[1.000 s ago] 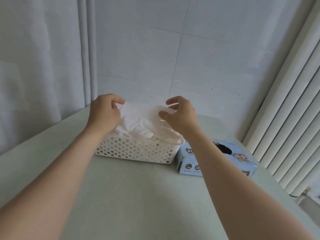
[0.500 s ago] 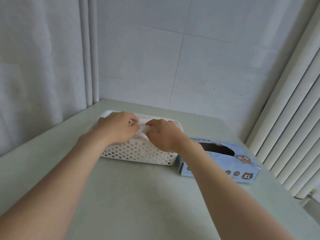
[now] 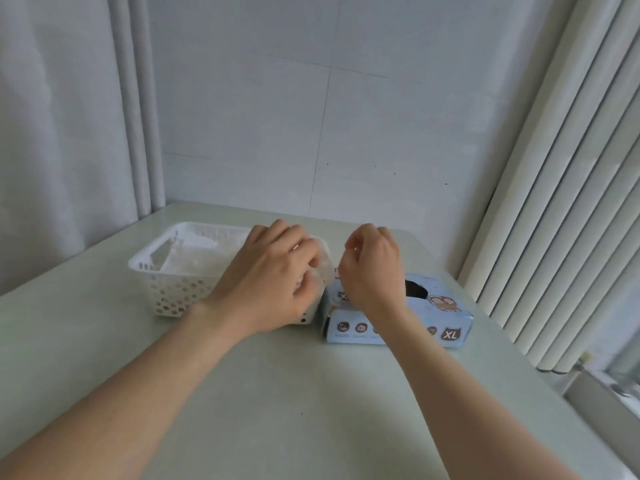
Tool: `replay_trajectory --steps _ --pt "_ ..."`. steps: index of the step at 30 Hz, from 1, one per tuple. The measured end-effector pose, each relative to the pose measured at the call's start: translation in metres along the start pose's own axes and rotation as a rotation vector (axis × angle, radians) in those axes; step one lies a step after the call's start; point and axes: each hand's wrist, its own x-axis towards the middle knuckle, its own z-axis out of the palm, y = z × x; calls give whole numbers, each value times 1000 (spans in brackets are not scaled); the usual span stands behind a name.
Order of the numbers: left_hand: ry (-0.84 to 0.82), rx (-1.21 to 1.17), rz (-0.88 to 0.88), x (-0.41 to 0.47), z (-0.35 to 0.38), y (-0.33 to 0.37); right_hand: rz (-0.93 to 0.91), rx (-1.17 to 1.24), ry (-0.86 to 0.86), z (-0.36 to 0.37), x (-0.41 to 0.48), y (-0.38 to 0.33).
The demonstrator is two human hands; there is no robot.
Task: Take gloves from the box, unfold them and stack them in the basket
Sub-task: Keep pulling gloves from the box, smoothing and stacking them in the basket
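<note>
Fingers [image 3: 304, 252] of the left hand [image 3: 266, 282] are curled on a clear glove [image 3: 325, 268] at the right end of the basket [image 3: 152, 271]. Right hand [image 3: 372, 271] hovers above the left part of the box [image 3: 450, 318], its fingers curled with thumb near forefinger; whether they pinch anything cannot be told. White gloves [image 3: 201, 254] lie inside the basket. Basket and box stand just beside each other on the worktop [image 3: 277, 393], basket left, box right.
</note>
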Motion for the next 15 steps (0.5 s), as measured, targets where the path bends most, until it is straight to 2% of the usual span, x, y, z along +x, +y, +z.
replay_trajectory --steps 3,5,9,11,15 --pt "-119 45 52 1 14 23 258 -202 -87 -20 -2 23" --pt "-183 105 60 3 19 33 294 -279 -225 -33 -6 32" --pt "-239 161 77 4 23 40 5 -382 -558 -42 -22 46" --pt "-264 175 94 3 25 41 -79 -301 -619 -47 -23 51" --pt "-265 158 114 0 26 44 -101 -48 -675 -57 -22 63"
